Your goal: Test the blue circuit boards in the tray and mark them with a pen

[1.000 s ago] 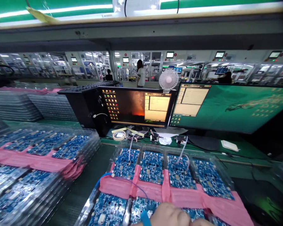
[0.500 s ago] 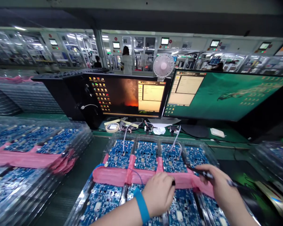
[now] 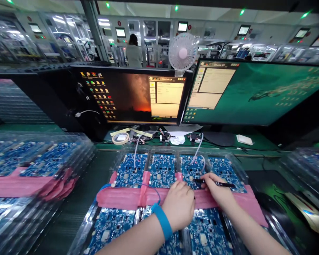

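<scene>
In my right hand (image 3: 215, 187) is a slim black marker pen (image 3: 223, 184), gripped with its tip low over the blue circuit board (image 3: 188, 173) in the third back pocket. My left hand (image 3: 178, 205), wearing a blue wrist strap (image 3: 162, 221), rests on the pink foam strip (image 3: 119, 198) that crosses the clear plastic tray (image 3: 74, 239). Its fingers are curled under, so whatever they may hold is hidden. White cables (image 3: 198, 150) run onto that third board and onto the first back board (image 3: 131, 171). More blue boards fill the front row.
Two monitors (image 3: 133, 122) stand behind the tray, with a small fan (image 3: 183, 53) above them. Stacked board trays (image 3: 29, 159) rise at the left. A tape roll (image 3: 120, 138) and loose cables lie below the screens. A mouse pad (image 3: 271, 184) is at the right.
My right hand has moved left and up with the marker pen, from the fourth column to over the third back board. My left hand stays on the foam; the view has tilted down.
</scene>
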Demonstrator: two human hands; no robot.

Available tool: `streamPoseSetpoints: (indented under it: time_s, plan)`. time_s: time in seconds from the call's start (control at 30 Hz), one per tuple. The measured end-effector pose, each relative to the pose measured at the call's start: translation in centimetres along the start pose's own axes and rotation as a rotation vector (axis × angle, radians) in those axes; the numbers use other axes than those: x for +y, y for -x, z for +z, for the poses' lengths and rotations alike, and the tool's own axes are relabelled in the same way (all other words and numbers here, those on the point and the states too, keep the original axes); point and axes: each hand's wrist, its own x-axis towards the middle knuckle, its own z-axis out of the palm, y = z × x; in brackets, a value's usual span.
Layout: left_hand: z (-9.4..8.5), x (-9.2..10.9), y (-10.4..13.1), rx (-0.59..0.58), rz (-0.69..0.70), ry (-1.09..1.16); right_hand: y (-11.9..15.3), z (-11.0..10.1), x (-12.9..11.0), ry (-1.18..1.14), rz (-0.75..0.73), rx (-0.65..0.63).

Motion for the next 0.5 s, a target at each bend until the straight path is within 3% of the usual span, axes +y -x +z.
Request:
streamPoseSetpoints:
  time_s: [0.2, 0.33, 0.4, 0.5]
  plan:
    - [0.4, -0.2, 0.0, -0.006, 0.008, 0.027, -0.3, 0.0, -0.1, 0.091, -0.042, 0.006]
    - [0.3, -0.2, 0.2, 0.016, -0.001, 0.060, 1.0, -0.9, -1.3, 0.092, -0.074, 0.038]
    - [-0.1, -0.2, 0.2, 0.040, -0.015, 0.099, 2.0, -1.4, -2.1, -0.021, -0.034, 0.067]
    - [-0.8, -0.3, 0.1, 0.064, -0.044, 0.148, 3.2, -1.8, -2.5, -0.379, 0.030, 0.087]
